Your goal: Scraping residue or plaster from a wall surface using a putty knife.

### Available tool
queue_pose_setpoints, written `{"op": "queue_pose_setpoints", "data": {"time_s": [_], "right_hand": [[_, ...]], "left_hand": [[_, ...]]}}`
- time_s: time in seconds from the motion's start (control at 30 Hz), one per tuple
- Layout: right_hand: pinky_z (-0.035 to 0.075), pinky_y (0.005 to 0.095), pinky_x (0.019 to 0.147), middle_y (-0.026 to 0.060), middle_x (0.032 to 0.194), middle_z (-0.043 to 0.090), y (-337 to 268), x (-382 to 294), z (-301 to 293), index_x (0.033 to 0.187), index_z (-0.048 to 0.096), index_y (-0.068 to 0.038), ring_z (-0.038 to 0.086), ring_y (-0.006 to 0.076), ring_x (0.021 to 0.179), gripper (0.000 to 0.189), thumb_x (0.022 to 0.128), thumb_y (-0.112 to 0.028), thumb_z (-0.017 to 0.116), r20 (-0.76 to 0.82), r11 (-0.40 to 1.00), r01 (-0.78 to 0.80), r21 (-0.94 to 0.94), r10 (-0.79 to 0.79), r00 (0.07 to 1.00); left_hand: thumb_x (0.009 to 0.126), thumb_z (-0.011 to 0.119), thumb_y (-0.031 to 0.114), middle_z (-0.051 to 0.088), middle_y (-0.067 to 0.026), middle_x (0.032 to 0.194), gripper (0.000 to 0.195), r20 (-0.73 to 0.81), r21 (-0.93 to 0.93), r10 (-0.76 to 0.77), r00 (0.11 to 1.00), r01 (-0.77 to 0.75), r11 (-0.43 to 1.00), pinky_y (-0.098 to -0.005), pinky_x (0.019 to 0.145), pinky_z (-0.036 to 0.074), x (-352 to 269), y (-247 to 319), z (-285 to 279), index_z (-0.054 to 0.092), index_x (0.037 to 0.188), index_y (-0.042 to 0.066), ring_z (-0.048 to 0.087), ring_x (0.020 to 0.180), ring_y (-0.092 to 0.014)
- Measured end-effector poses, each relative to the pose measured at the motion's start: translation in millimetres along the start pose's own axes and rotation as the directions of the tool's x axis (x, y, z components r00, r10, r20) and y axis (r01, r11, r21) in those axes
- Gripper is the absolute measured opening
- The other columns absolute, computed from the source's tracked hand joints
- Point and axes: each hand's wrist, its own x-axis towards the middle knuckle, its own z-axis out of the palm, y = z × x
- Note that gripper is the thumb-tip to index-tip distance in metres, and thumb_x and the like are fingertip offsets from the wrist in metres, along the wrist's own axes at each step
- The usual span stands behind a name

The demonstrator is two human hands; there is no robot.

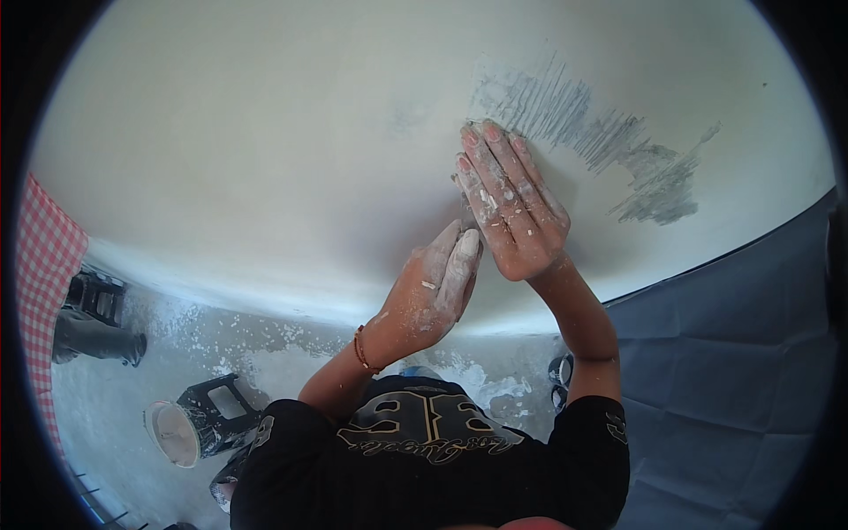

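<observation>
My left hand (pixel 430 285), dusted white and wearing a reddish bracelet, is closed around the lower end of a dark flat scraper (pixel 468 211). Over the scraper lies my right hand (pixel 513 199), its straight fingers side by side and pressed toward a pale plastered wall (pixel 265 146). Most of the tool is hidden under this hand, so its exact shape cannot be told. Both hands carry white flakes. Just beyond the right fingertips runs a streaky grey patch (pixel 583 126) on the wall, reaching off to the right.
Below the wall is a grey floor (pixel 265 358) spattered white. A bucket (pixel 173 434) lies beside a black plastic stool (pixel 222 411) at lower left. A red checked cloth (pixel 53 245) hangs at far left; a dark blue sheet (pixel 715 371) covers the right side.
</observation>
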Motion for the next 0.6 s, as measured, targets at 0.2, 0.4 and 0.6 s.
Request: {"op": "queue_pose_setpoints", "data": {"time_s": [0.2,0.4,0.6], "right_hand": [[0.05,0.0496,0.11,0.0215,0.123,0.072,-0.1,1.2,2.2,0.109,0.075,0.004,0.064,0.0377,0.125,0.028,0.087,-0.007,0.061,0.016,1.0,-0.019,-0.002,0.019,1.0],[0.051,0.0496,0.109,0.0213,0.123,0.072,5.0,0.5,3.4,0.11,0.074,0.004,0.065,0.0371,0.124,0.027,0.09,-0.008,0.061,0.028,0.999,0.017,-0.045,-0.015,0.999],[0.051,0.0496,0.108,0.0214,0.122,0.072,7.6,-1.5,1.6,0.111,0.073,0.005,0.065,0.037,0.123,0.027,0.091,-0.009,0.062,0.014,1.0,0.012,-0.005,-0.012,1.0]], "left_hand": [[0.103,0.049,0.007,0.053,-0.0211,0.075,0.019,0.123,-0.287,-0.405,0.906,0.423,0.859,-0.0462,0.061,0.046,8.1,12.4,-9.0,0.051,0.115,-0.007,0.055,0.062,-0.038],[0.109,0.044,0.021,0.055,-0.0167,0.066,0.031,0.127,-0.339,-0.436,0.891,0.453,0.825,-0.0423,0.061,0.046,13.1,14.1,-11.9,0.055,0.121,-0.005,0.056,0.057,-0.031],[0.109,0.043,0.025,0.055,-0.0149,0.065,0.038,0.13,-0.329,-0.424,0.896,0.442,0.834,-0.0406,0.062,0.047,12.5,17.6,-10.6,0.054,0.131,-0.004,0.055,0.057,-0.026]]}}
